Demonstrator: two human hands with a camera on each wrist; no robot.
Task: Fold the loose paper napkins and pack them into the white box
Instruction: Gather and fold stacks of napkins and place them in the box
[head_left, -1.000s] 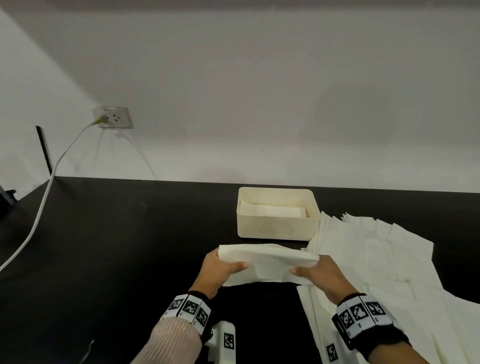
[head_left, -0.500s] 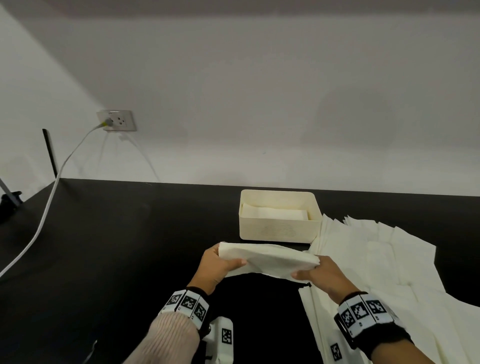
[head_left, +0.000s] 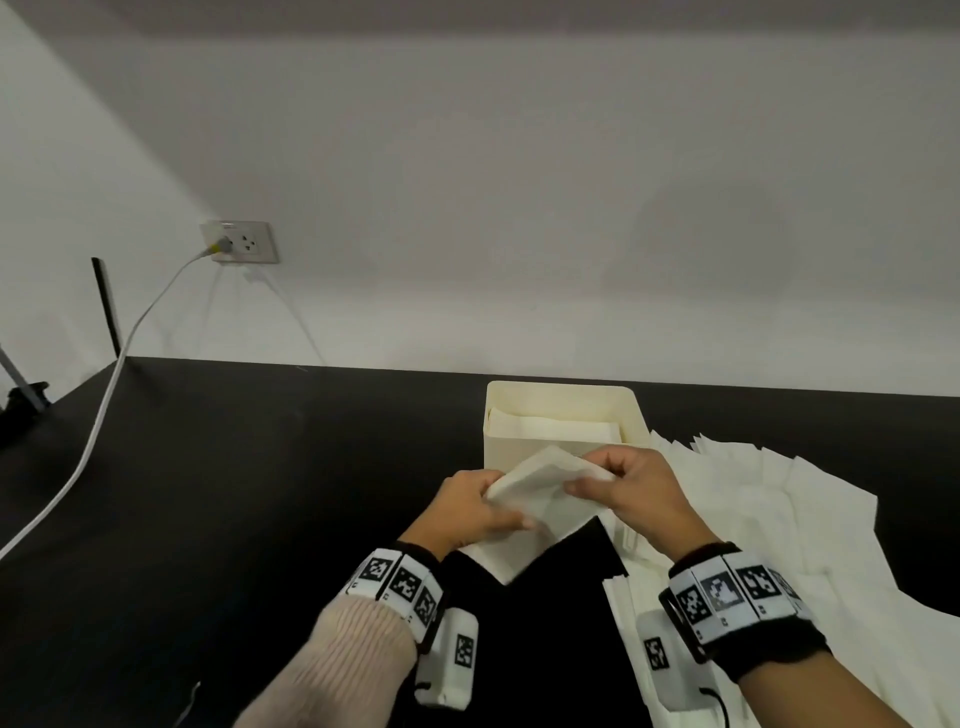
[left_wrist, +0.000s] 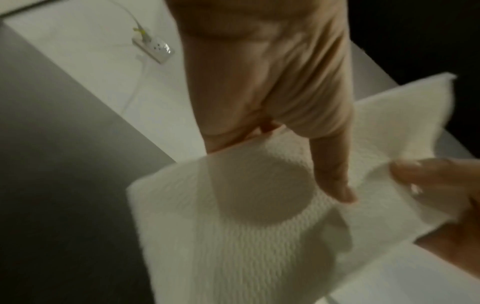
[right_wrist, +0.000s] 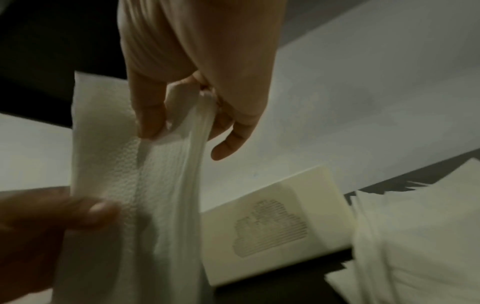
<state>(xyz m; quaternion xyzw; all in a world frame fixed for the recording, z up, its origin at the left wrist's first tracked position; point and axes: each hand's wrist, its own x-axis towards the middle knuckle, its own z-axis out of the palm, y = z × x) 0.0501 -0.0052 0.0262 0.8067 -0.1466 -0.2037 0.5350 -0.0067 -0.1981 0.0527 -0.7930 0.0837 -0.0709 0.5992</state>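
Observation:
A white paper napkin hangs folded in the air just in front of the white box, held by both hands. My left hand pinches its left edge, thumb on top; the same napkin fills the left wrist view under my left thumb. My right hand pinches the upper right corner; the right wrist view shows the napkin drooping from those fingers. The box holds folded napkins. Loose napkins lie spread to the right of the box.
Everything sits on a black table against a white wall. A white cable runs from a wall socket across the table's left side. The loose pile reaches the near right edge.
My hands have come closer together and moved forward toward the box. The napkin, stretched wide between them earlier, is now folded over narrower and hangs down in a point.

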